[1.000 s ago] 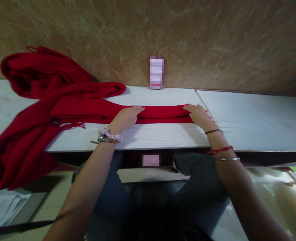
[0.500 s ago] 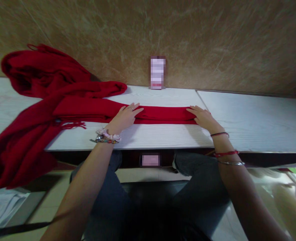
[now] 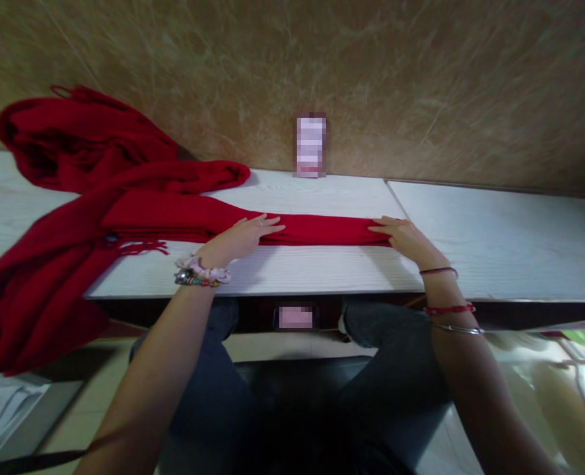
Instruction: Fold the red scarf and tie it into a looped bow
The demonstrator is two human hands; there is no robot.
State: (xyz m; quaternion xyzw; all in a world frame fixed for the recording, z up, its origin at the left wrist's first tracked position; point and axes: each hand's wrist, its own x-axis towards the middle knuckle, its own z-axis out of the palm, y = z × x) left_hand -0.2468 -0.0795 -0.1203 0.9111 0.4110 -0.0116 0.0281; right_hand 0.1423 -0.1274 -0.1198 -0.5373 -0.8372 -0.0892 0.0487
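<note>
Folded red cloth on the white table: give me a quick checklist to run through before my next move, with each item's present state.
1. Left hand on the folded cloth: ok, touching.
2. Right hand at its right end: ok, touching.
3. Stretch between the hands straight: ok.
4. Loose red cloth wholly on the white table: not ok, part hangs over the near edge at left.
5. Underside free of creases: cannot tell, hidden.

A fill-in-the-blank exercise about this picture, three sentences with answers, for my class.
1. The left hand and right hand touch a folded scarf coloured ____.
2. The wood-grained tabletop beneath it is ____.
3. The silver bangle is worn on the person's ____ side.

Missing words: red; white; right.
</note>
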